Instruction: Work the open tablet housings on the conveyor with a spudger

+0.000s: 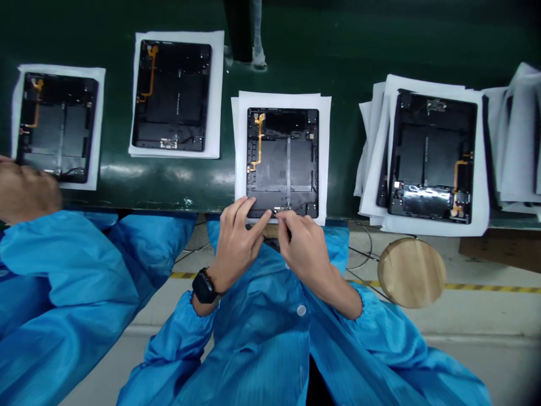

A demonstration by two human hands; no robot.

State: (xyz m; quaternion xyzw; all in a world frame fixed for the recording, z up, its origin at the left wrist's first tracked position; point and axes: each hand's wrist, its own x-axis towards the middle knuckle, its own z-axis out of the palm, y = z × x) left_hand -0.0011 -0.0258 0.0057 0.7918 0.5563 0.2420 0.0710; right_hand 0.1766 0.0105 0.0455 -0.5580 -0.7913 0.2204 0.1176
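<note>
Nearest the camera, blue coat (270,344) fills the bottom, watch (204,286) on the left wrist. Left hand (234,239) reaches forward, fingers straight and loose, not clenched, tips pressing the near edge of the tablet (282,163). Right hand (302,245) just beside it, fingers curled, thumb and forefinger tips together at the same near edge; whether they grip anything is too small to tell. Both hands meet at the middle of that edge and cover the tablet's bottom corner strip. Round wooden stool (411,272) stands right of the right arm, on the floor, with yellow tape (486,287) and thin cables (359,254) behind it. At left, a co-worker's sleeve (63,265) and blurred hand (25,192), apart from the person's own, touching the near corner of the far-left tablet (57,127). Open tablet lies back-up on a white sheet (324,163), sheet at the near edge of the green belt (346,67), orange flex cable at its upper left. Right of it, well apart, another tablet (431,155) on a stack of sheets overhanging the belt edge; more sheets (519,135) at the far right, partly cut off. Farther back left, a fourth tablet (171,96) on its own sheet. Past the centre tablet a grey post (257,34) stands on the belt.
</note>
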